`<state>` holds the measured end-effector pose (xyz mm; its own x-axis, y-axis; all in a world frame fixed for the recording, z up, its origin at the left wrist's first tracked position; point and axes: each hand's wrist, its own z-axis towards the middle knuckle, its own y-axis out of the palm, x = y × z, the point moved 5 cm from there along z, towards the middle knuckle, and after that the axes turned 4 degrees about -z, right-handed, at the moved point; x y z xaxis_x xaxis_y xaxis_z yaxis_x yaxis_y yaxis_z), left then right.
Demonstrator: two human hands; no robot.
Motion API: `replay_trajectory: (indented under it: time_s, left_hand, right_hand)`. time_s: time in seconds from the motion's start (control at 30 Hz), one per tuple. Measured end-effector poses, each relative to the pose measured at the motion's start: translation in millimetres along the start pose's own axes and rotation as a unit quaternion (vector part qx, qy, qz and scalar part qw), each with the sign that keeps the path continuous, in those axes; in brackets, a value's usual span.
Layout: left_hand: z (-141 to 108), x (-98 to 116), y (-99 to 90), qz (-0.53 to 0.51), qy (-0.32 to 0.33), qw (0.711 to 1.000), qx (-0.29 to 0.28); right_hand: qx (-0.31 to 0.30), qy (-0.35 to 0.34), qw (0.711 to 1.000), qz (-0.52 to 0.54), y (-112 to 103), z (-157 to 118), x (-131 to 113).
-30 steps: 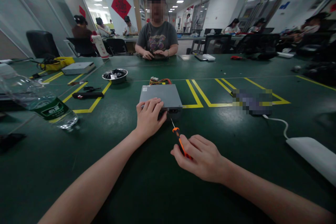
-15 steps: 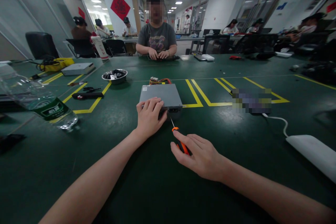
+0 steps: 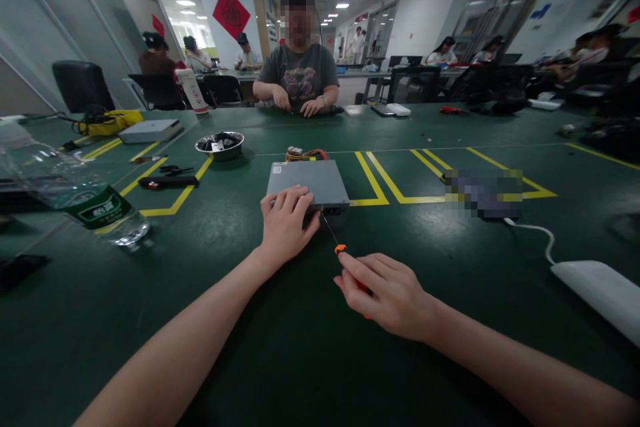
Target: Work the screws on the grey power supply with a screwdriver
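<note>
A grey metal box (image 3: pixel 313 180) with a socket in its near side lies on the green table (image 3: pixel 240 373), and coloured wires (image 3: pixel 307 155) come out behind it. My left hand (image 3: pixel 286 223) grips its near left corner, fingers on top and thumb along the near side. My right hand (image 3: pixel 387 290) is closed around an orange and black screwdriver (image 3: pixel 341 249). The shaft points up and left, its tip at the box's near side beside my left thumb. Whether the tip touches a screw is too small to tell.
A water bottle (image 3: pixel 95 203) leans at the left. A metal bowl (image 3: pixel 220 145) holds dark items. Near it lies a black tool (image 3: pixel 169 182). At the right are a blurred-out device (image 3: pixel 487 195) and a white object (image 3: pixel 597 293). A person (image 3: pixel 300 73) sits opposite.
My right hand has moved slightly right, and the screwdriver is tilted more, its tip now at the box's near side. My left hand stays on the box. The person opposite has shifted a hand.
</note>
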<state>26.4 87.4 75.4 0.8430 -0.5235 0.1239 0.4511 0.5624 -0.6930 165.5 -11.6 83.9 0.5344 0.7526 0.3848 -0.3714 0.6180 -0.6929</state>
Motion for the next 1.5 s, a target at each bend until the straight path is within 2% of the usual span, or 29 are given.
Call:
replay_trajectory:
  time_s: [0.27, 0.4, 0.5, 0.63, 0.73, 0.9, 0.97, 1.1, 1.2, 1.33, 1.43, 1.5]
  left_hand:
    - [0, -1, 0.2, 0.001, -0.003, 1.000, 0.002]
    - [-1, -1, 0.3, -0.001, 0.000, 1.000, 0.003]
    - [-1, -1, 0.5, -0.001, 0.001, 1.000, 0.000]
    - [-1, -1, 0.8, -0.003, 0.001, 1.000, -0.002]
    - [-1, -2, 1.3, -0.003, 0.000, 1.000, -0.004]
    - [-1, -1, 1.4, -0.003, -0.001, 1.000, -0.003]
    - [-1, -1, 1.3, -0.004, 0.000, 1.000, -0.003]
    - [-1, -1, 1.0, -0.003, 0.000, 1.000, -0.004]
    - [-1, -1, 0.8, -0.001, 0.000, 1.000, -0.004]
    - [-1, -1, 0.7, -0.003, 0.000, 1.000, -0.003]
    - [-1, -1, 0.8, -0.003, 0.000, 1.000, -0.005]
    - [-1, -1, 0.6, -0.004, 0.002, 1.000, -0.004]
  right_hand:
    - [-0.102, 0.020, 0.993, 0.053, -5, 7, -9]
    - [-0.054, 0.005, 0.999, 0.001, -15, 7, -5]
    - [-0.027, 0.024, 0.999, -0.026, -18, 5, 0]
    - [-0.086, 0.040, 0.995, -0.020, -5, 3, -5]
    - [-0.096, 0.060, 0.993, -0.033, 0, 5, -10]
    - [-0.080, 0.012, 0.997, -0.008, -5, 11, -13]
    - [-0.081, 0.021, 0.996, 0.005, -7, 11, -11]
    - [-0.130, 0.070, 0.988, 0.043, -4, 8, -11]
    - [-0.144, 0.062, 0.987, 0.040, -5, 9, -16]
    - [-0.096, 0.018, 0.995, 0.002, -16, 12, -14]
    - [-0.050, 0.040, 0.997, -0.034, -21, 12, -8]
    - [-0.051, 0.058, 0.996, -0.037, -19, 11, -7]
